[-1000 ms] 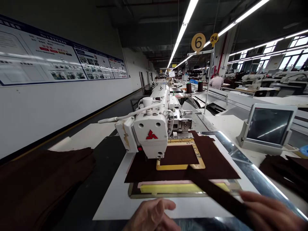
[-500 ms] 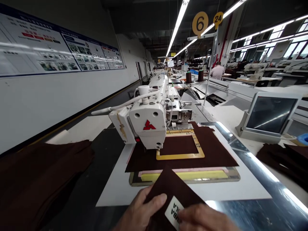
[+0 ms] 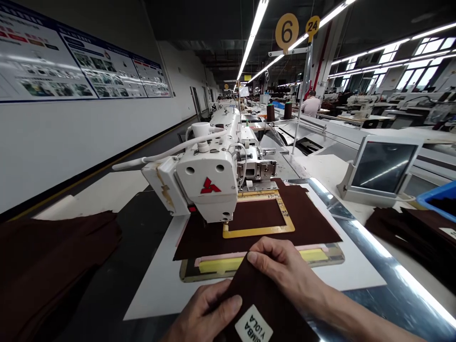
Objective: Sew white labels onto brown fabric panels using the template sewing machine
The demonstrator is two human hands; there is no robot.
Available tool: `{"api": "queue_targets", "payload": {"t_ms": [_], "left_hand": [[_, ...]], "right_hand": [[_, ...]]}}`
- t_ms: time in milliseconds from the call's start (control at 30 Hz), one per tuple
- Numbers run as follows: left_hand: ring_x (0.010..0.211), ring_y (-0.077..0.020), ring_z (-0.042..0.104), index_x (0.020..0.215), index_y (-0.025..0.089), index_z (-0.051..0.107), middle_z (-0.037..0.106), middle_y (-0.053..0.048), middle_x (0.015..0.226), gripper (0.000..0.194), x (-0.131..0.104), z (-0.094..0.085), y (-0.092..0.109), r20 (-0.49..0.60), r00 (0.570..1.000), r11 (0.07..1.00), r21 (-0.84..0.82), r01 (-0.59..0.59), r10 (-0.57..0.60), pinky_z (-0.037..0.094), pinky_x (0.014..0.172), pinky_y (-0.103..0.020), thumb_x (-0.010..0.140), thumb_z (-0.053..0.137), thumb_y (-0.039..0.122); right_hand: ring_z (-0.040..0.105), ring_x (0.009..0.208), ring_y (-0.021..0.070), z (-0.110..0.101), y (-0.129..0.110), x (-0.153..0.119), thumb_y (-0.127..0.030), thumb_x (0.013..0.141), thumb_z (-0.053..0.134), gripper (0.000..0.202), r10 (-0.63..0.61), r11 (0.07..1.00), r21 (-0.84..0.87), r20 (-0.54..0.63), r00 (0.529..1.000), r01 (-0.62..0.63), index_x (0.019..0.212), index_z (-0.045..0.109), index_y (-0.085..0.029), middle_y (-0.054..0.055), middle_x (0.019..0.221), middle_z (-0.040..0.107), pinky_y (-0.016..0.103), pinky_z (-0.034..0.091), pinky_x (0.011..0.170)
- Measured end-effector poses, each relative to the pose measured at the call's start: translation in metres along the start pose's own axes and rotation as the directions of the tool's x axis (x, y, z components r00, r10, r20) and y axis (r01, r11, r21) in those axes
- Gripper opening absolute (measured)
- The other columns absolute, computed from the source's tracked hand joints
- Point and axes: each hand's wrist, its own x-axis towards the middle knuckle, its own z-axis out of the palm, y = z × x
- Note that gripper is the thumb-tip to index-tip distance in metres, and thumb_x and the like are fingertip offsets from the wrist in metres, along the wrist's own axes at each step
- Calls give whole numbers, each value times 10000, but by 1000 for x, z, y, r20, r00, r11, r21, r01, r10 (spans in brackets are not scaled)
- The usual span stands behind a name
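A dark brown fabric piece [image 3: 265, 304] with a white printed label [image 3: 253, 325] is held up between my two hands, low in the view. My left hand [image 3: 210, 311] grips its left edge, thumb on top. At the upper corner, my right hand [image 3: 276, 261] pinches the cloth between thumb and fingers. Just beyond, a larger brown fabric panel [image 3: 199, 237] lies flat under the sewing machine head [image 3: 208, 183]. A yellow frame [image 3: 258, 232] rests on that panel. The lower part of the held piece runs out of view.
Brown fabric [image 3: 53, 256] is piled at the left. On the right stand a screen [image 3: 384, 164], a stack of brown pieces [image 3: 399, 232] and a blue bin [image 3: 438, 197]. A white sheet [image 3: 156, 289] lies on the shiny machine bed. Farther back, a person [image 3: 311, 104] is seated.
My right hand has moved from the label up to the fabric's top corner and now pinches it. My left hand keeps its hold. The view has turned slightly right.
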Motion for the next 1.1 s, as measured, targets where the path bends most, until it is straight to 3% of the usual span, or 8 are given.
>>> {"api": "queue_targets", "payload": {"t_ms": [200,333,500,633,733,800,933,1100], "left_hand": [[1042,-303,708,1087,225,792,780,-52,1110,459,3,2,1,-4,999,999,32,-37,37,582,860,-315,782,820,567],[888,-248,692,1021,204,782,762,-47,949,420,5,5,5,43,987,987,-3,-158,158,566,785,-296,820,786,572],[760,-209,636,891,194,776,688,-33,804,319,2,6,11,73,981,976,-133,-171,182,550,726,-307,895,726,509],[728,-215,643,834,177,767,684,-43,753,356,1,5,13,85,983,984,-85,-154,161,565,731,-319,890,720,525],[815,-232,682,913,175,756,723,-53,845,331,4,-1,8,100,976,980,-58,-190,195,580,800,-335,911,708,503],[847,-223,697,1033,187,727,739,-51,922,319,6,-6,3,89,975,978,-49,-202,206,588,784,-317,916,716,483],[645,-163,684,1003,163,665,722,-32,724,365,3,-17,-5,42,985,984,51,-171,169,557,607,-236,928,698,519],[690,-162,700,1054,159,651,740,-41,755,381,-8,-21,-12,30,987,984,78,-161,159,579,680,-252,903,734,499]], "right_hand": [[448,664,118,-3,-4,0,-428,980,617,319,-42,998,-53,14,999,42,777,613,-182,-31,704,533,244,347,586],[392,639,115,-6,-5,0,-376,985,587,328,-52,998,-25,-8,999,52,719,548,-188,-40,661,459,254,302,573],[340,643,116,-8,1,3,-515,1027,525,473,-80,984,163,33,996,74,689,445,-194,-38,674,397,263,303,599],[354,655,118,-6,7,3,-582,994,572,487,-66,987,146,31,997,60,723,500,-185,-32,692,417,260,306,598],[358,645,117,-5,9,1,-576,965,622,465,-30,998,60,-3,1000,30,736,540,-179,-30,684,432,259,294,572],[342,628,116,-5,9,-1,-568,982,594,487,-23,1000,4,-31,999,23,695,490,-189,-32,663,405,263,277,555],[263,600,114,-8,11,-4,-562,1003,555,539,-18,998,-69,-74,997,13,659,335,-211,-42,643,293,277,222,530],[230,600,119,-6,17,-5,-579,1003,552,548,13,999,-36,-81,997,-16,673,301,-220,-44,651,263,285,211,524]]}}
